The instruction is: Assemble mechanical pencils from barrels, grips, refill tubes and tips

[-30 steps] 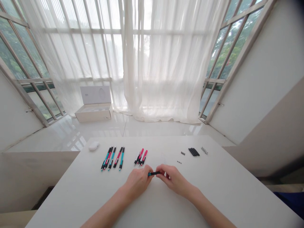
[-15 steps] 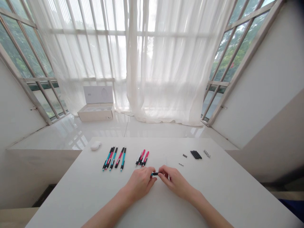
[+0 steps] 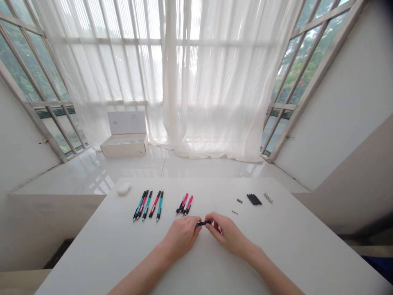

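Note:
My left hand [image 3: 184, 231] is closed around the blue barrel of a pen, most of which the fingers hide. Between the two hands the pen's black grip [image 3: 204, 223] shows, lying roughly level. The fingertips of my right hand [image 3: 222, 227] pinch the grip's right end. Just beyond my left hand lie several pink and black pen barrels [image 3: 185, 203]. Thin clear refills [image 3: 214, 206] lie beyond my right hand, partly hidden by it. Farther right are small dark springs [image 3: 239, 201], another small dark piece [image 3: 234, 212], black grips [image 3: 254, 199] and silvery tips [image 3: 268, 198].
Several whole blue and pink pens [image 3: 149, 205] lie in a row on the left of the white table [image 3: 101, 254]. A white rounded case [image 3: 124, 189] sits at the far left corner. An open white box [image 3: 124, 145] stands on the ledge behind, before a sheer curtain [image 3: 215, 102].
My right fingers have shifted slightly along the black grip, and more of it shows at their tips. My left fingers have closed in a little. The laid-out parts have stayed put.

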{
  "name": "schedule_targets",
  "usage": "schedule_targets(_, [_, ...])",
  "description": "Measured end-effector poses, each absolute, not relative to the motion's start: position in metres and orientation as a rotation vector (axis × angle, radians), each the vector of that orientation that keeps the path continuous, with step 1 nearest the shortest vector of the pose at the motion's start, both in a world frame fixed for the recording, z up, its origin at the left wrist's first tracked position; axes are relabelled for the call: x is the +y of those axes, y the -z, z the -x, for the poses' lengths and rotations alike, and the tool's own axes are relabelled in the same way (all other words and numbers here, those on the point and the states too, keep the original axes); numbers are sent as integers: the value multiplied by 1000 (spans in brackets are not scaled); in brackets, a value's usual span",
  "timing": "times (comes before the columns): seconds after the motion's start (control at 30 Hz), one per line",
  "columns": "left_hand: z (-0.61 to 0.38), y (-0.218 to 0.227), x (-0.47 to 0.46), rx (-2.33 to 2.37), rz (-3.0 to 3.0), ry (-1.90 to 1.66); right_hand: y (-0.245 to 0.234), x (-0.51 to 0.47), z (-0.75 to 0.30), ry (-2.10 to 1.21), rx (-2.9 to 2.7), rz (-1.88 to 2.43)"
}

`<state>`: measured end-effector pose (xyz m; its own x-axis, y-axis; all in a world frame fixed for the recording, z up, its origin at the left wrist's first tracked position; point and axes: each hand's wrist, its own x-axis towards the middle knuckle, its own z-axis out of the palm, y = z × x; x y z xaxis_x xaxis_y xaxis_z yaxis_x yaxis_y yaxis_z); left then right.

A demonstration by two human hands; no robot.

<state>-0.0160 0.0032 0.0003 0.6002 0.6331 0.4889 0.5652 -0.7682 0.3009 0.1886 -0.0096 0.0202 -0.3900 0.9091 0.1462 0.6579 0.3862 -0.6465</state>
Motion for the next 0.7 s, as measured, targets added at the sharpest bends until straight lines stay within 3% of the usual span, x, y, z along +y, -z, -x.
schedule_targets(0.2, [17,0,4,1014,-2686,-892,-23,-11,-191,-667,-2158,1191])
schedule_targets(0.47, [16,-3,1,1012,-2700,-866,-25,-12,-186,-742,-2175,1403])
schedule_targets(0.7, [17,-3,1,999,-2708,-840,-24,-12,-185,-723,-2125,1320])
